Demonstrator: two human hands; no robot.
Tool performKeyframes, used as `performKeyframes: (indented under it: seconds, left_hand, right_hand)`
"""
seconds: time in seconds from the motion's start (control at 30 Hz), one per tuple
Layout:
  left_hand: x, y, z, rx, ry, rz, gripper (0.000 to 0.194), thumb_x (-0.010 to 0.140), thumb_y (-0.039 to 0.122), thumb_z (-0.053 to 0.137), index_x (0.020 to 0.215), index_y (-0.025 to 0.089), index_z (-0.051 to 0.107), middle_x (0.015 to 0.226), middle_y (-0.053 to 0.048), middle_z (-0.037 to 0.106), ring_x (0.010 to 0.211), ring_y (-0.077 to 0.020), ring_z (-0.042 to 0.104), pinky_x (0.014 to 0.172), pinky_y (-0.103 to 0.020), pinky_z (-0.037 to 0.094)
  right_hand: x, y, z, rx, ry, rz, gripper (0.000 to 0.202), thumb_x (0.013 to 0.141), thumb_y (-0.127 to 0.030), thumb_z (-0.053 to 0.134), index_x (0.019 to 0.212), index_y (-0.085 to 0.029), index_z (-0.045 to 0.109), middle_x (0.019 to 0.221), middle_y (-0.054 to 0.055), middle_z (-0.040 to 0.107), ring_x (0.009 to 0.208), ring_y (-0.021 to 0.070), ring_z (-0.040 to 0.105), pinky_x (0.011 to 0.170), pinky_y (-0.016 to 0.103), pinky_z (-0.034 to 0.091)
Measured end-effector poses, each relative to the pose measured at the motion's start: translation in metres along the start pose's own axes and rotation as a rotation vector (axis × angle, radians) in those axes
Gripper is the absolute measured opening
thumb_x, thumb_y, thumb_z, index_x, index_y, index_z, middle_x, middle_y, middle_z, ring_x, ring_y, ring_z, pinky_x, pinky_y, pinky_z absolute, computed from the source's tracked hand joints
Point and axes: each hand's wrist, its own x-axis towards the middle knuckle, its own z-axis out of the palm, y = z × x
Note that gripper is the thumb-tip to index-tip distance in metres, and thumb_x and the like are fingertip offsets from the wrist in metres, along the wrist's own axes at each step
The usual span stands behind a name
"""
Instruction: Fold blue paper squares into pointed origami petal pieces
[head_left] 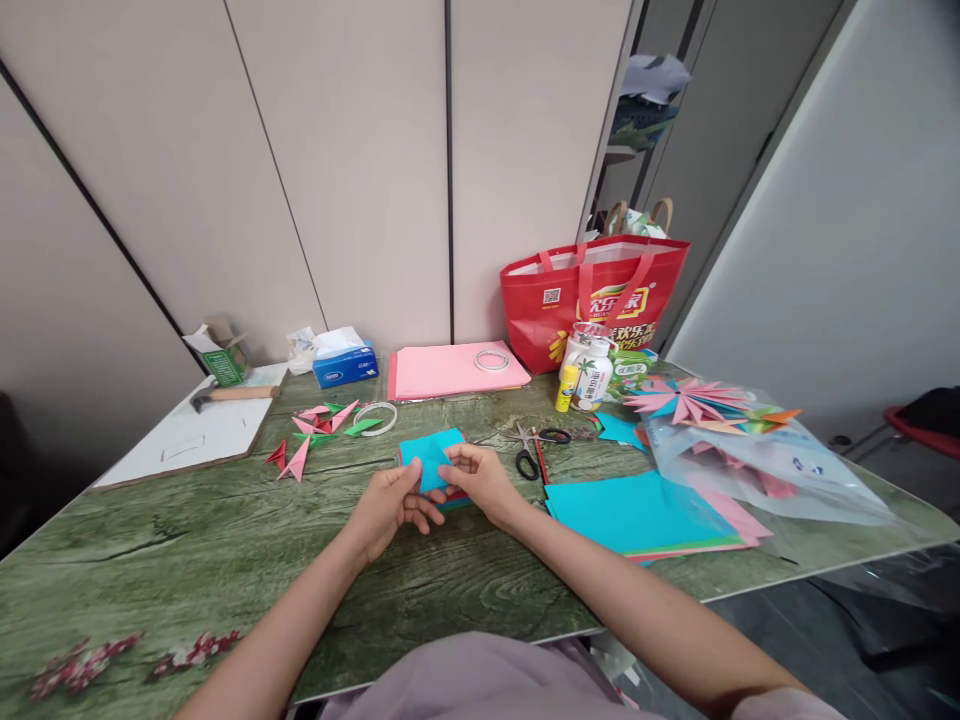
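Between my two hands, near the middle of the table, is a small blue piece of paper [430, 462]. My left hand [396, 505] pinches its lower left side, with the thumb on top and the other fingers curled below. At its right side, my right hand [480, 482] grips the paper between thumb and fingers. More small coloured paper [455, 500], with blue and red edges showing, lies just under and behind it, partly hidden by my fingers. Black-handled scissors [529, 455] and a red pencil [540, 458] lie to the right of my right hand.
Folded paper pieces [304, 440] and a tape roll [375, 418] lie left. Pink sheets [442, 370], a tissue box [345, 364] and a red bag [536, 315] stand behind. Blue sheets [637, 510], a glue stick [566, 390] and a plastic bag [817, 490] are right; a hammer [240, 393] is far left.
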Motion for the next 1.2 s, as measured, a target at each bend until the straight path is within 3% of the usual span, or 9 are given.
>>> performKeyframes:
  seconds: [0.23, 0.5, 0.73, 0.93, 1.2]
  left_hand:
    - [0.003, -0.002, -0.005, -0.055, -0.030, -0.078, 0.031, 0.069, 0.040, 0.061, 0.062, 0.010, 0.056, 0.056, -0.003, 0.060, 0.040, -0.0081, 0.056, 0.033, -0.014, 0.038]
    - [0.000, -0.005, 0.001, 0.074, 0.027, 0.001, 0.032, 0.063, 0.039, 0.067, 0.056, 0.011, 0.052, 0.047, -0.001, 0.058, 0.034, -0.0087, 0.053, 0.030, -0.015, 0.037]
    - [0.001, 0.002, -0.006, -0.130, -0.019, -0.142, 0.020, 0.073, 0.029, 0.061, 0.070, 0.009, 0.063, 0.068, -0.009, 0.068, 0.050, -0.0101, 0.061, 0.040, -0.014, 0.044]
    - [0.001, 0.003, -0.008, -0.121, -0.008, -0.186, 0.015, 0.069, 0.022, 0.065, 0.063, 0.008, 0.063, 0.061, -0.008, 0.067, 0.046, -0.0090, 0.060, 0.042, -0.014, 0.046]
    - [-0.006, 0.002, 0.004, 0.083, 0.033, 0.008, 0.028, 0.061, 0.035, 0.068, 0.058, 0.010, 0.056, 0.050, -0.006, 0.064, 0.039, -0.0125, 0.058, 0.038, -0.020, 0.045]
  right_hand:
    - [0.000, 0.003, 0.000, 0.031, 0.003, -0.001, 0.034, 0.049, -0.037, 0.071, 0.067, -0.016, 0.051, 0.053, -0.007, 0.048, 0.045, 0.0067, 0.047, 0.049, 0.024, 0.049]
    - [-0.002, 0.005, 0.003, -0.027, -0.013, 0.001, 0.034, 0.049, -0.040, 0.070, 0.066, -0.016, 0.053, 0.054, -0.006, 0.049, 0.047, 0.0075, 0.046, 0.047, 0.023, 0.047]
    - [-0.001, -0.004, 0.002, 0.028, 0.045, -0.009, 0.032, 0.050, -0.036, 0.070, 0.063, -0.016, 0.048, 0.051, -0.008, 0.044, 0.045, 0.0053, 0.043, 0.046, 0.020, 0.045]
    - [-0.001, -0.005, 0.002, 0.030, 0.040, 0.007, 0.032, 0.049, -0.035, 0.070, 0.065, -0.016, 0.050, 0.050, -0.008, 0.044, 0.043, 0.0056, 0.042, 0.046, 0.022, 0.046]
    - [0.000, 0.001, 0.000, 0.037, 0.017, -0.005, 0.030, 0.050, -0.032, 0.071, 0.069, -0.016, 0.053, 0.055, -0.006, 0.052, 0.046, 0.0068, 0.047, 0.046, 0.022, 0.048]
